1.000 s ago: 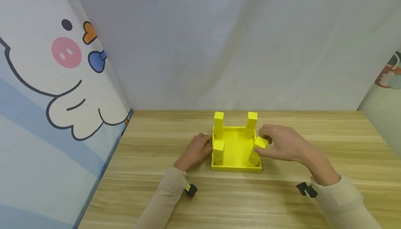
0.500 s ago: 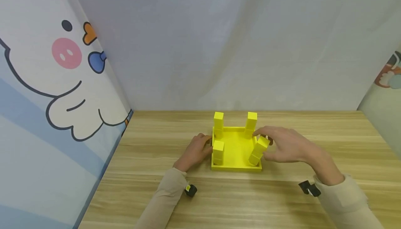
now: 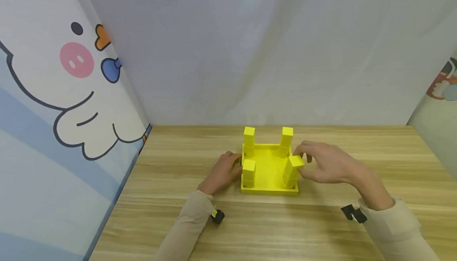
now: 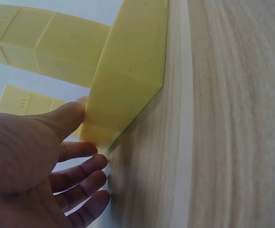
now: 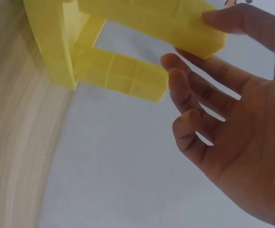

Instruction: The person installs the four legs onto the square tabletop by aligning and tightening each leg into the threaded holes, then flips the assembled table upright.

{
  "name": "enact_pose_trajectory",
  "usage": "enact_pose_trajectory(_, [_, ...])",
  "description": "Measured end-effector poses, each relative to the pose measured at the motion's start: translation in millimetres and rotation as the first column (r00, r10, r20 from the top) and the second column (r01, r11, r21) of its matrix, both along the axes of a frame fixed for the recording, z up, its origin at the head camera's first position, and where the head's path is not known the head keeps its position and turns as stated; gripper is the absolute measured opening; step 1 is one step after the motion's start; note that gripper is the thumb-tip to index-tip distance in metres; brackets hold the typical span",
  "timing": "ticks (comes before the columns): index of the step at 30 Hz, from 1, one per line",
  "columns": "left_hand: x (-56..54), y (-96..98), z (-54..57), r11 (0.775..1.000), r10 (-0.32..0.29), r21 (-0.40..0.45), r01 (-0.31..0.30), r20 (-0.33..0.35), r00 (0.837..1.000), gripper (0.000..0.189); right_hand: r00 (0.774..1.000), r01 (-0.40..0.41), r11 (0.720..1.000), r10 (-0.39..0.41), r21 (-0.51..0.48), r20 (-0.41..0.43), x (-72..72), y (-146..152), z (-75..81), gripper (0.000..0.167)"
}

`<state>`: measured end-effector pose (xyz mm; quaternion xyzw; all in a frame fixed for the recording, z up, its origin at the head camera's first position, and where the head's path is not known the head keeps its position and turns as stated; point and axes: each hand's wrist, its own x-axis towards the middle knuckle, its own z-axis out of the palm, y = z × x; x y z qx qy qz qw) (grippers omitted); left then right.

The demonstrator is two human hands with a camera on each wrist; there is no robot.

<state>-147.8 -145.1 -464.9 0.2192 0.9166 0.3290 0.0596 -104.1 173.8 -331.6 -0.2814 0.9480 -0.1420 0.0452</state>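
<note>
A shallow yellow tray [image 3: 269, 192] lies on the table with a tall post of stacked yellow blocks in each corner. At its left wall my left hand [image 3: 222, 173] rests, thumb and fingertips touching the outside, fingers fairly straight in the left wrist view. My right hand [image 3: 326, 164] pinches the top of the near right block stack [image 3: 292, 171] between thumb and fingers; this stack leans slightly right. The near left stack [image 3: 248, 173], far left stack [image 3: 249, 142] and far right stack [image 3: 286, 142] stand untouched. Raised numbers mark some blocks, such as the far right stack [image 5: 123, 73] in the right wrist view.
The wood-grain table [image 3: 185, 150] extends around the tray. A pale grey cloth [image 3: 271, 54] hangs behind it, and a cartoon-printed sheet [image 3: 71, 94] stands at the left. Both sleeves carry a small black device, such as the left device [image 3: 217, 216].
The near right stack leaned farther right half a second ago, with my right fingers spread; now it stands more upright and my fingers have closed in on its top. My left hand has stayed put.
</note>
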Motion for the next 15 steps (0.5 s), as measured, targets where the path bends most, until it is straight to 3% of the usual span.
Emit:
enact_pose_trajectory(9, [0.5, 1.1, 0.9, 1.000, 0.007, 0.011, -0.007, -0.016, 1.000, 0.045, 1.000, -0.012, 1.000, 0.012, -0.004, -0.009, 0.3, -1.8, 0.1, 0.029])
enact_pose_trajectory(15, [-0.8, 1.8, 0.3, 1.000, -0.001, 0.010, 0.001, -0.020, 1.000, 0.045, 0.999, 0.006, 1.000, -0.006, 0.006, 0.053, 1.5, -1.5, -1.5, 0.045])
